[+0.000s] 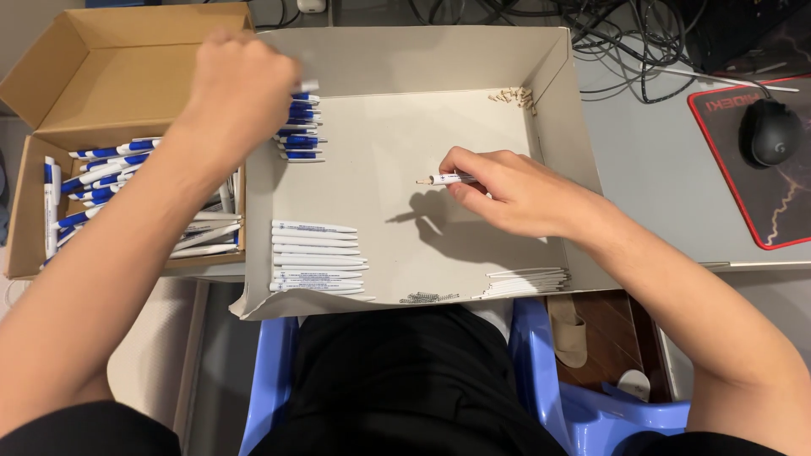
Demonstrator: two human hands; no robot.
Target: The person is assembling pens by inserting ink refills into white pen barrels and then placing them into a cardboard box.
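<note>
Your shallow tray (557, 67) rests on your lap, with a cardboard box (51, 93) of pens just left of it. In the tray, pen caps (300, 127) lie far left, barrels (314, 257) near left, springs (429, 296) at the near edge, refills (528, 283) near right, tips (515, 97) far right. A mouse (769, 133) sits on its pad (794, 211), right.

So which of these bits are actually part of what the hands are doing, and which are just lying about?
In use: pen part in right hand; blue caps by left hand; white barrels; springs; box of pens.
Lying about: mouse; mouse mat; cables.
</note>
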